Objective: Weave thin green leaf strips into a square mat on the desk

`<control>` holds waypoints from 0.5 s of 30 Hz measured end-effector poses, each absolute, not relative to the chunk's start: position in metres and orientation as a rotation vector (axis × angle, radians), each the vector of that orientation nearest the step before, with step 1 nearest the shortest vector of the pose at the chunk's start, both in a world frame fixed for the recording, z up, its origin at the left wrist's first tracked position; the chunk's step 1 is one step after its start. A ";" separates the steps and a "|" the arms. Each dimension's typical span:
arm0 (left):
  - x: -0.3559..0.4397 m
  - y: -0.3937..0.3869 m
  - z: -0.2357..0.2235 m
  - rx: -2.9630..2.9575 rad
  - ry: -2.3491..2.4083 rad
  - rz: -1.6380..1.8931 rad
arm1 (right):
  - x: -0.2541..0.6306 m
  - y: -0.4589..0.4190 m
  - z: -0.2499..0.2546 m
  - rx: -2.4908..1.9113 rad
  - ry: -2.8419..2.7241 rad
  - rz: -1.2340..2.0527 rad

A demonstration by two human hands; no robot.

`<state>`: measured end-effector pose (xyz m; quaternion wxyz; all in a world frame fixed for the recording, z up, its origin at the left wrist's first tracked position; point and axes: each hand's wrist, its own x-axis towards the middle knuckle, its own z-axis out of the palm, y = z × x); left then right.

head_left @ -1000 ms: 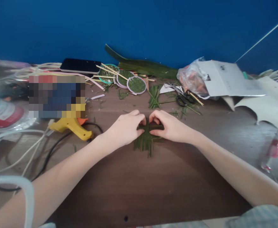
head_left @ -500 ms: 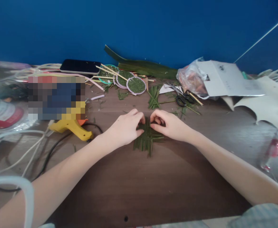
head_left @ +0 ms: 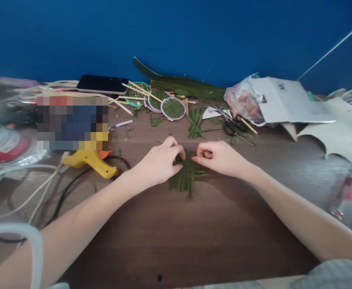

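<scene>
A small mat of woven green leaf strips (head_left: 185, 180) lies flat on the brown table, its loose ends sticking out toward me and to the right. My left hand (head_left: 164, 161) is curled over the mat's left side, thumb and fingertips closed on the strips. At the upper right edge my right hand (head_left: 219, 157) has its fingers folded and the thumb pressed near the index finger, pinching at a strip end; the strip itself is mostly hidden. Just beyond lies a pile of cut leaf strips (head_left: 195, 123).
Behind are round leaf-filled rings (head_left: 173, 108), thin sticks, a phone (head_left: 102, 84) and a long leaf (head_left: 188, 86). Black-handled scissors (head_left: 230, 127) lie right of the strip pile. A yellow glue gun (head_left: 93, 162) with cables is at left. White sheet material (head_left: 335, 128) and a plastic bag (head_left: 243, 98) are at right.
My right hand has shifted slightly to the right, away from my left hand, widening the gap over the mat. My left hand has hardly moved.
</scene>
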<state>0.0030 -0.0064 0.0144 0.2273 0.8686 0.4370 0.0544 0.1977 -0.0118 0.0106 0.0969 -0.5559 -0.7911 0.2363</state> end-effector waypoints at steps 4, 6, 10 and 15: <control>0.003 -0.006 0.016 2.377 1.205 0.156 | 0.198 -0.012 0.012 -1.602 -2.194 0.828; 0.003 -0.006 0.016 2.356 1.205 0.182 | 0.196 -0.013 0.011 -1.555 -2.128 0.881; 0.004 -0.008 0.014 2.369 1.187 0.240 | 0.188 -0.017 0.011 -1.496 -2.026 0.937; 0.007 -0.010 0.011 2.488 1.196 0.297 | 0.179 -0.024 0.014 -1.424 -2.014 0.990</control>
